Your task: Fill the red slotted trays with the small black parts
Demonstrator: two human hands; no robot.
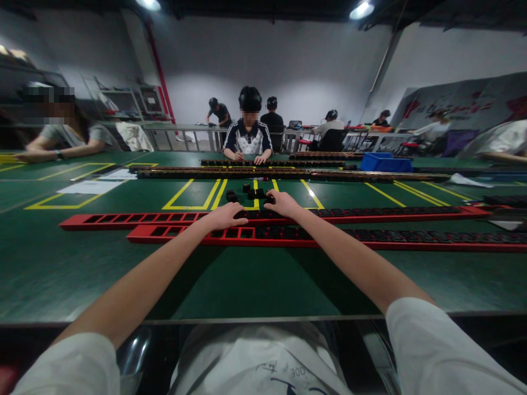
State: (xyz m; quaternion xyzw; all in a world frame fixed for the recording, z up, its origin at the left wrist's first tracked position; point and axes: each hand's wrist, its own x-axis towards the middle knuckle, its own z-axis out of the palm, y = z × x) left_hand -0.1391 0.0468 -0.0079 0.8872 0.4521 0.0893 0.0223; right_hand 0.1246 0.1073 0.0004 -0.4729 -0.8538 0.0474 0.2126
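Observation:
Two long red slotted trays lie side by side across the green table: the far red tray [78, 222] and the near red tray [142, 235]. Their left slots are bare, and black pieces [395, 236] fill those to the right. At the far tray, my left hand [224, 216] has its thumb and fingers closed around a black block [239, 214] at a slot. Just beyond that tray, my right hand [284, 205] pinches another black block [269, 199], partly hidden by the fingers. Several loose black blocks [258, 193] lie beyond and between my hands.
Long dark strips [230, 173] run across the table farther back. A blue bin [386, 163] stands at the back right, white papers [88, 187] lie at the left. A co-worker [248, 134] sits opposite, others at both sides. The table edge [263, 319] is close to me.

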